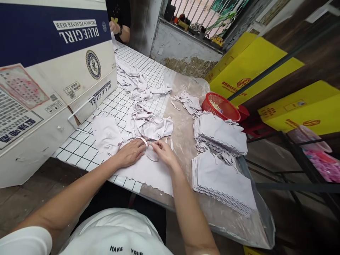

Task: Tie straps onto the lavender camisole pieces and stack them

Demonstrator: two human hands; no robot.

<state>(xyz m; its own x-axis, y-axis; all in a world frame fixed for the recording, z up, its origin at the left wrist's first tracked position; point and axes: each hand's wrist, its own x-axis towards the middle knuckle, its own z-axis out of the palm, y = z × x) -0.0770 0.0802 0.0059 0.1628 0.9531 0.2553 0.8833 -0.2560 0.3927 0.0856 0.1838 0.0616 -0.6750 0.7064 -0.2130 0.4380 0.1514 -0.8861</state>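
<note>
A pale lilac-grey garment with thin straps and a wavy hem lies spread at the table's near edge. My left hand rests flat on its upper left part, fingers stretched toward the strap; the thumb is hidden. Thumb and fingers of my right hand pinch a thin strap at the garment's top, close to my left fingertips. Just beyond both hands sits a crumpled heap of like garments. Another pale piece lies left of my left hand.
Two stacks of flat garments, one nearer and one farther, stand at right. Behind them is a red basket. A large beer carton blocks the left side. A co-worker's hand shows at the far end. Yellow boxes stand right.
</note>
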